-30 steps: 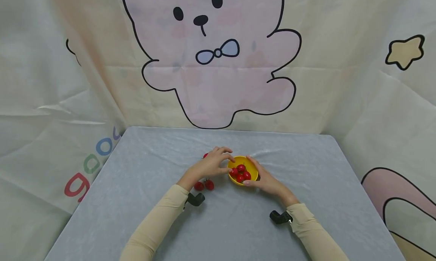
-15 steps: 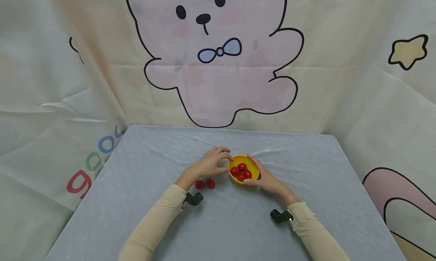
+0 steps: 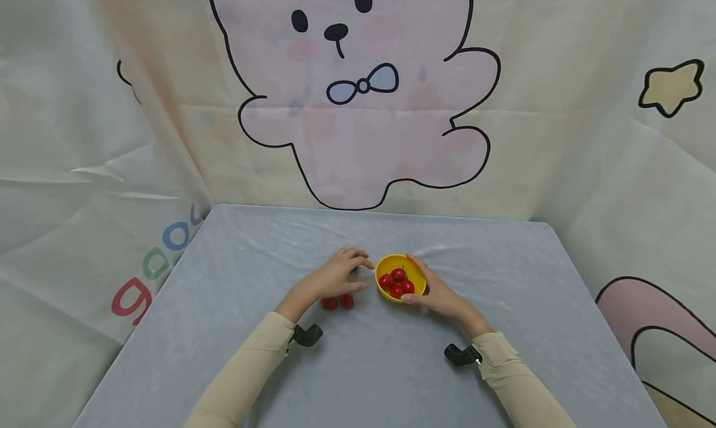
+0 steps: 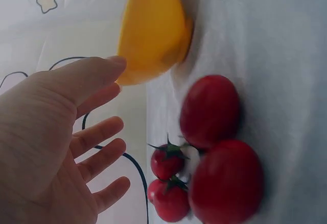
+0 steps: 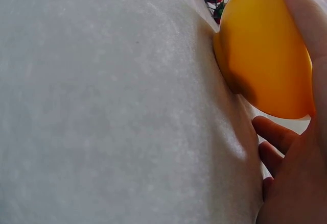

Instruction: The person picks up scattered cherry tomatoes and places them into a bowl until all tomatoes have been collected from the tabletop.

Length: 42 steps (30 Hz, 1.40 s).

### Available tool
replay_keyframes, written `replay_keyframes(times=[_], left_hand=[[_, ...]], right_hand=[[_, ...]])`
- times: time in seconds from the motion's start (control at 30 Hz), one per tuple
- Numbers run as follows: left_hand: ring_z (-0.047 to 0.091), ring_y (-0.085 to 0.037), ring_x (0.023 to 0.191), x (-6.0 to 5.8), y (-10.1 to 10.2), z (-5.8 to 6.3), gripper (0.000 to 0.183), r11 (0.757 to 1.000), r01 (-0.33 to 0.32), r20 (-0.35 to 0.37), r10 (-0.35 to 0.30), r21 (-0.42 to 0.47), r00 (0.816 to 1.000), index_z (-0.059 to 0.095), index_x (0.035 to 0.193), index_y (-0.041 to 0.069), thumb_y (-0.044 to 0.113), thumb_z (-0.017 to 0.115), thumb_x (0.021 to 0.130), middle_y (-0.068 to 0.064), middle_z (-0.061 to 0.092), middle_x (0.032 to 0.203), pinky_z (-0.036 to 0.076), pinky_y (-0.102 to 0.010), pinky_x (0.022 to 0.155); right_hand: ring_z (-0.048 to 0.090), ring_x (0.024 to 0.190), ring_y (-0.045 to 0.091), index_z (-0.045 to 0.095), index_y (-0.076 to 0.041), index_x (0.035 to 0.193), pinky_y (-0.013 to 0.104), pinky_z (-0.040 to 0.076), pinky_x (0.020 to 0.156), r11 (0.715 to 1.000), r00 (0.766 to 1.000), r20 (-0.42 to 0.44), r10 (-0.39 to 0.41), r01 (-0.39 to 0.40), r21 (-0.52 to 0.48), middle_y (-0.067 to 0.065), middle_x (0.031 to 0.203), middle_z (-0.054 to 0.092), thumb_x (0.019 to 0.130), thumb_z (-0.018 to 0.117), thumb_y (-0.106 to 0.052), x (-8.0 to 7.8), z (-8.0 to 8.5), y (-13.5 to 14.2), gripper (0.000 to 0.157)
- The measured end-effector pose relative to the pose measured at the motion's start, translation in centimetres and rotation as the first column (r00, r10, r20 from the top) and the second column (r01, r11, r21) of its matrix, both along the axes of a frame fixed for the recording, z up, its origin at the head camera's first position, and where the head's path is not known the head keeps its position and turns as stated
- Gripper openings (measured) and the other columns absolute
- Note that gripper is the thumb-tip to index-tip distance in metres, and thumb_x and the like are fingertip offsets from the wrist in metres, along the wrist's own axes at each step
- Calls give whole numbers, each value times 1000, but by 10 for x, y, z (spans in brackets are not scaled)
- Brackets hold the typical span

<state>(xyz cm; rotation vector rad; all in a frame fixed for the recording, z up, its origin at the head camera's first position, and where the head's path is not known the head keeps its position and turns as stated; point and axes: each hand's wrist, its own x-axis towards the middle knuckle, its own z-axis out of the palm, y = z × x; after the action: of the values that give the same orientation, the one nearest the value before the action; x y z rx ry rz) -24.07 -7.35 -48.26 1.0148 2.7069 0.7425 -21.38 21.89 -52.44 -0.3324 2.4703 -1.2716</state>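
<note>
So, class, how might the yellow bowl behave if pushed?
The yellow bowl might tip under a high push, since its foot looks narrower than its top. Its smooth-looking surface could feel slippery. The round red tomatoes inside may roll.

Booth with cartoon-printed cloth walls (image 3: 358, 142)

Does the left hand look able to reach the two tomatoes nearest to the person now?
Probably yes: the left hand holds nothing, the near tomatoes lie close to it, and nothing visible stands between them.
</note>
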Motion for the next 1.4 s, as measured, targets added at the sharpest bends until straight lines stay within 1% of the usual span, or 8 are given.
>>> replay_keyframes(times=[0.17,0.27,0.47,0.6,0.7,0.83,1.13,1.4], left_hand=[[46,-26,128,5,-11,-8,36,1000,9,4,-9,-16,1000,66,124,17,33,70,91,-7,53,140,38,-47,112],[46,-26,129,8,-17,-12,36,999,-2,3,2,-33,1000,66,122,18,35,70,91,-4,54,139,36,-48,114],[47,-25,126,14,-24,-16,33,999,-21,1,21,-31,1000,67,120,18,33,72,90,-2,55,138,37,-48,113],[47,-26,128,19,-30,-18,31,999,-17,-4,17,-30,1000,68,117,19,34,71,91,-2,56,137,32,-50,117],[48,-24,128,23,-34,-22,29,999,-17,-11,17,-47,1000,68,117,22,35,70,92,0,56,135,33,-50,117],[48,-20,123,25,-37,-27,27,998,-30,-12,29,-56,1000,67,116,25,35,69,92,2,56,133,40,-45,109],[49,-21,122,30,-36,-28,27,997,-36,-2,36,-68,999,67,116,23,34,70,91,1,57,134,40,-46,106],[50,-19,117,31,-40,-31,30,997,-36,-26,35,-74,999,68,115,22,32,75,87,2,59,129,44,-43,101]], right_hand=[[23,150,39,12,-39,157,65,19,119,1000,1000,-8,5,-5,-2,10,166,18,81,77,-50,0,-1,0,102],[23,150,38,11,-41,157,65,20,118,1000,1000,-3,1,-1,-4,10,166,17,81,77,-50,-1,-2,0,101],[23,150,38,11,-43,156,66,20,118,1000,1000,10,-2,2,-12,9,166,16,81,77,-51,-1,0,-1,100],[22,150,39,11,-42,156,66,20,118,1000,1000,7,1,-1,-11,10,166,15,81,76,-51,-1,-2,-1,100],[22,150,39,11,-42,156,66,19,118,1000,1000,9,5,-5,-10,10,166,15,82,76,-51,-1,-2,-1,100],[21,150,39,10,-44,156,67,19,118,1000,1000,10,-1,1,-13,10,167,15,82,76,-51,-1,-3,-1,99],[21,151,38,10,-41,157,66,18,118,1000,1000,5,5,-5,-17,10,167,14,82,76,-50,0,0,0,100],[22,150,38,11,-39,157,66,18,119,1000,1000,-15,10,-10,-15,10,166,16,81,76,-50,-1,-1,-1,100]])
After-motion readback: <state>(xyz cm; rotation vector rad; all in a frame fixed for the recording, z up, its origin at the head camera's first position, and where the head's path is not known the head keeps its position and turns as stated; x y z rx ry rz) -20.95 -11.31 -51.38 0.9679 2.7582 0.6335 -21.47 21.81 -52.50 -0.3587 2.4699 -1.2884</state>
